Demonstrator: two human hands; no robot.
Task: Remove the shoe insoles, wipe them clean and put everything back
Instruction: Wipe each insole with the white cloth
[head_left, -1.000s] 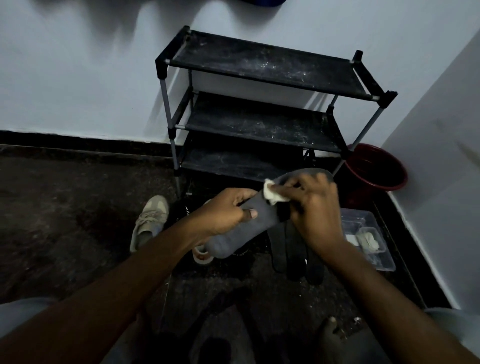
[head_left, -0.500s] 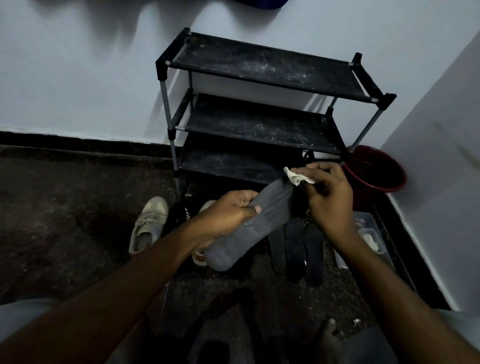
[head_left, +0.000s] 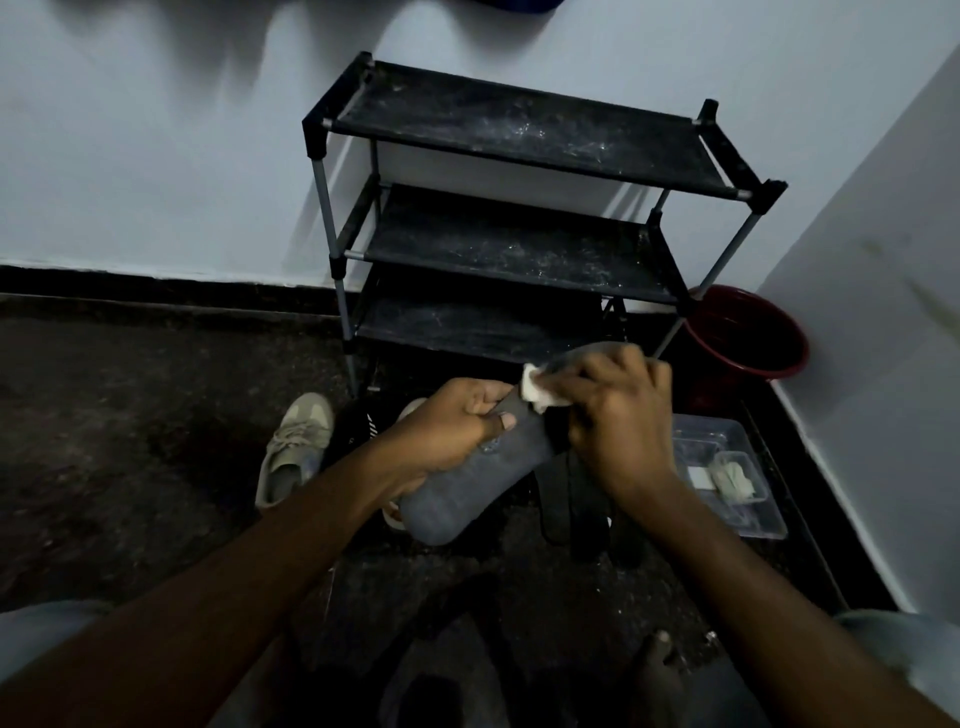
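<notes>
3-shelf rack (head_left: 519, 130) against the wall (head_left: 156, 156); bucket (head_left: 748, 338) right of it, container (head_left: 774, 525) before bucket, shoe (head_left: 296, 447) left.

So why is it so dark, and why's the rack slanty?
Head view: the room is dim, so the floor and the dark insoles on it fade; head view: the pale wall carries soft shadows; head view: the wide-angle lens splays the shoe rack; head view: the right hand with the white wipe looks slightly smeared beside the left hand gripping the grey insole.

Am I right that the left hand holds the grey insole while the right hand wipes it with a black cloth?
Not quite: the head view shows the cloth is white; the left hand holds the grey insole, the right hand wipes.
</notes>
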